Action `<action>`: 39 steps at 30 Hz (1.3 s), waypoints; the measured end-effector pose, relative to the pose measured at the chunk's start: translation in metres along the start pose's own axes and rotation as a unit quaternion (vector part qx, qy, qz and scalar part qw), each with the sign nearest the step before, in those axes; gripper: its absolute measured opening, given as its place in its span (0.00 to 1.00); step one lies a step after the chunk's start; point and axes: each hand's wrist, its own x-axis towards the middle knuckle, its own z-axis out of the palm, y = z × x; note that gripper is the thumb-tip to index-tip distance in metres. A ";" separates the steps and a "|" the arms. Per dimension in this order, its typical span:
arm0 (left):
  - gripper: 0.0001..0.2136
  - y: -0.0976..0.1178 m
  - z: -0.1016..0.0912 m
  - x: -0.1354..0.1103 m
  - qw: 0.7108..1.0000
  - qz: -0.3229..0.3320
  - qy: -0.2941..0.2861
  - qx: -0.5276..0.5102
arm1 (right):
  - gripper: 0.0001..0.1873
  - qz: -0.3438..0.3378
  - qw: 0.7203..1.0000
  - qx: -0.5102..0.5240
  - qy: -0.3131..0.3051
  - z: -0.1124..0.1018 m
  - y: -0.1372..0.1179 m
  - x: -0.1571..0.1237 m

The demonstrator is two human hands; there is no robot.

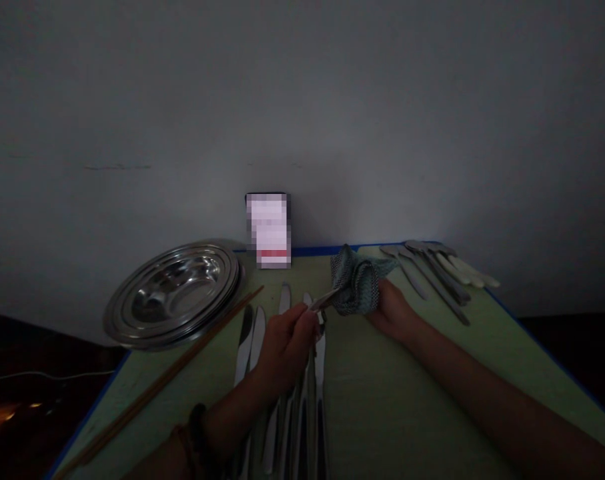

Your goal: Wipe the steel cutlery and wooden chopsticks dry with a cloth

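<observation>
My left hand [290, 337] is closed around the handle of a piece of metal cutlery [325, 298]. The far end of that piece disappears into a grey-green checked cloth [356, 283], so its kind is hidden. My right hand [395, 310] grips the cloth from the right side, its fingers mostly covered by the fabric. Below my left hand and forearm, several table knives [320, 380] lie side by side, pointing away from me. Partly blocked by the hand, some pieces in that row cannot be told apart.
Stacked steel plates [132, 313] stand at the back left, with long wooden chopsticks [167, 377] beside them. A lit phone [268, 230] leans on the wall. Several spoons [440, 283] lie at the back right, near white-handled pieces [465, 270]. The green table [422, 413] has blue edges.
</observation>
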 end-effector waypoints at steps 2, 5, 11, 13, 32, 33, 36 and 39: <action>0.18 -0.001 0.002 0.001 0.999 -0.012 0.012 -0.031 | 0.11 0.011 1.000 0.000 -0.011 -0.001 -0.001 -0.001; 0.20 -0.002 0.003 0.002 0.997 -0.030 0.027 -0.064 | 0.12 0.016 1.000 -0.002 -0.024 -0.003 0.000 -0.002; 0.20 0.000 0.001 0.003 0.998 -0.033 0.033 -0.051 | 0.09 0.011 0.999 0.007 -0.039 -0.004 -0.001 0.000; 0.21 0.001 0.001 0.003 0.999 -0.029 -0.001 -0.037 | 0.09 0.019 0.999 0.003 -0.039 -0.003 -0.003 0.000; 0.08 0.004 0.005 0.004 0.990 -0.071 -0.122 -0.024 | 0.12 0.038 0.996 -0.032 -0.069 0.001 -0.009 -0.010; 0.08 0.004 0.005 0.004 0.990 -0.077 -0.116 -0.019 | 0.13 0.038 0.996 -0.037 -0.072 0.002 -0.009 -0.011; 0.08 0.005 0.005 0.006 0.993 -0.070 -0.095 0.014 | 0.16 0.033 0.995 -0.051 -0.076 0.003 -0.008 -0.011; 0.08 0.005 0.005 0.007 0.996 -0.039 -0.073 0.029 | 0.16 0.028 0.994 -0.071 -0.077 0.002 -0.008 -0.010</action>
